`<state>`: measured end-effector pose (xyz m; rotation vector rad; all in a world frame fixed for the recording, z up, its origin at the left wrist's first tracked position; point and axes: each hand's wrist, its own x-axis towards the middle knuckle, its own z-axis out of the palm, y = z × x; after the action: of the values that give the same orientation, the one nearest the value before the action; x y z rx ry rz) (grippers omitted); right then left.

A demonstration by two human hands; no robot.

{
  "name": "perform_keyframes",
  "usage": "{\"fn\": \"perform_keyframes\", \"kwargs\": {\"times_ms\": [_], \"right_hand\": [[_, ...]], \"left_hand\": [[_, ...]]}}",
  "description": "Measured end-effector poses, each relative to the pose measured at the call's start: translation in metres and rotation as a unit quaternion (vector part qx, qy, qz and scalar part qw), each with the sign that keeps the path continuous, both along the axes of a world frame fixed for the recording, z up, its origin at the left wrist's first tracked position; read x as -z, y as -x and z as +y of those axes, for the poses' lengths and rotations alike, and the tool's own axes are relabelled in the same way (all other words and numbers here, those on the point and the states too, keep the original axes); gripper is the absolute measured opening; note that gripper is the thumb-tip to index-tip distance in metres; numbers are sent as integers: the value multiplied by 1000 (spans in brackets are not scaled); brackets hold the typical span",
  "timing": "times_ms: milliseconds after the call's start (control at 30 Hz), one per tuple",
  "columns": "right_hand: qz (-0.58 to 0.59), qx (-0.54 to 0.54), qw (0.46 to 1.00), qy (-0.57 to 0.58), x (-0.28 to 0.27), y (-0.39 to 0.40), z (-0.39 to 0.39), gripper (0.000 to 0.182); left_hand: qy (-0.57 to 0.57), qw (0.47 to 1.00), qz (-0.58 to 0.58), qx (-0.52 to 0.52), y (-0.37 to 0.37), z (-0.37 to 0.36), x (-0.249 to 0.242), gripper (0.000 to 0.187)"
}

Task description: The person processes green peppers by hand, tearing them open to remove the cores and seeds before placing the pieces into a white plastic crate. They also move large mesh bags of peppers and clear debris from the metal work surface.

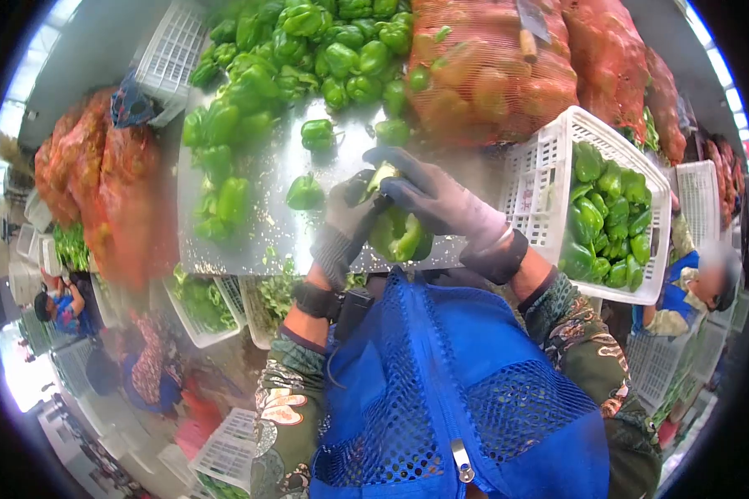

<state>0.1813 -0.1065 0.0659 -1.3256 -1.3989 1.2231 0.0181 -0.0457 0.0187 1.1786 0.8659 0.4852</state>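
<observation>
Between my two gloved hands is a bell pepper piece (383, 176), pale on its showing side and green below. My left hand (347, 206) closes round its left side. The fingers of my right hand (435, 198) are bent over it from the right. Just below my right hand, a green bell pepper (401, 235) shows an open, hollow side; what supports it is hidden. Two loose green peppers, one whole pepper (317, 135) and another pepper (305, 192), lie on the metal table (266, 241) beyond my left hand.
A heap of green peppers (308, 58) covers the table's far left. Full red mesh sacks (491, 83) stand at the back, with a wooden-handled blade (528, 41) on one. A white crate (541, 183) of peppers is at right. Co-workers (699, 279) are on both sides.
</observation>
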Motion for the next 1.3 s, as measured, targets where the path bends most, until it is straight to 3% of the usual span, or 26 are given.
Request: {"fn": "perform_keyframes", "kwargs": {"times_ms": [67, 133, 233, 333, 400, 433, 467, 533, 567, 633, 667, 733, 800, 867, 900, 933, 967, 1033, 1067, 1100, 1133, 1167, 1200, 1267, 1300], "right_hand": [[-10, -34, 998, -60, 10, 11, 8, 39], [60, -9, 998, -31, 13, 25, 9, 34], [-48, -4, 995, -85, 24, 39, 17, 34], [-136, -46, 983, -111, 38, 63, 27, 35], [-115, -59, 991, -38, 46, 79, 29, 36], [-57, -25, 997, -40, 50, 91, 30, 36], [-1, 13, 999, -39, 53, 101, 30, 35], [14, -36, 999, -37, 56, 113, 41, 38], [23, -52, 998, -36, 55, 118, 44, 40], [46, -187, 978, -87, 37, 142, 44, 44], [55, -249, 960, -112, 30, 153, 43, 47], [-66, -222, 967, -106, 40, 165, 42, 57], [-65, -191, 975, -90, 39, 148, 51, 64], [-16, -96, 995, -26, 32, 118, 41, 64], [111, -16, 994, 13, 28, 106, 29, 57], [151, 22, 981, 122, 43, 82, 19, 53], [-59, -26, 994, -86, 67, 62, 5, 55], [41, -33, 997, -57, 53, 56, -24, 60], [365, 8, 920, 144, 18, 62, -33, 61], [405, 25, 903, 139, 2, 54, -34, 67], [414, 53, 900, 126, 0, 43, -38, 68], [421, 85, 896, 109, -1, 30, -43, 68], [427, 120, 892, 91, -3, 19, -49, 69], [277, 193, 934, -121, -1, 10, -44, 73], [-32, 221, 946, -235, -2, -9, -42, 76]], "left_hand": [[-33, 996, 63, -60, 5, -12, 15, 31], [-63, 984, 151, -69, 15, -13, 22, 30], [-23, 997, 77, -5, 30, -3, 19, 28], [-112, 975, 166, -94, 46, -15, 25, 24], [54, 988, 24, -145, 54, -23, 79, 21], [132, 973, -4, -189, 59, -27, 78, 18], [138, 969, -19, -202, 65, -35, 82, 18], [146, 962, -52, -225, 72, -55, 100, 16], [147, 965, 5, -218, 74, -63, 120, 19], [287, 884, -278, -242, 93, -81, 117, 30], [283, 883, -261, -271, 94, -84, 114, 28], [272, 878, -223, -325, 96, -88, 104, 23], [238, 920, -30, -311, 104, -71, 99, 22], [98, 958, 32, -269, 113, -65, 71, 23], [57, 967, 48, -245, 115, -63, 53, 28], [15, 974, 56, -217, 109, -57, 43, 32], [14, 974, -10, -224, 91, -50, 46, 33], [21, 961, -121, -249, 63, -41, 48, 36], [-15, 969, -98, -225, 49, -33, 40, 33], [-54, 975, -74, -203, 34, -25, 30, 32], [-196, 971, 12, -134, 22, -22, 21, 34], [-340, 932, 94, -88, 10, -18, 12, 36], [-358, 927, 2, -109, -4, -22, -3, 27], [-200, 966, 42, -156, -6, -4, 1, 30], [-137, 979, -17, -148, -7, 3, -1, 30]]}}
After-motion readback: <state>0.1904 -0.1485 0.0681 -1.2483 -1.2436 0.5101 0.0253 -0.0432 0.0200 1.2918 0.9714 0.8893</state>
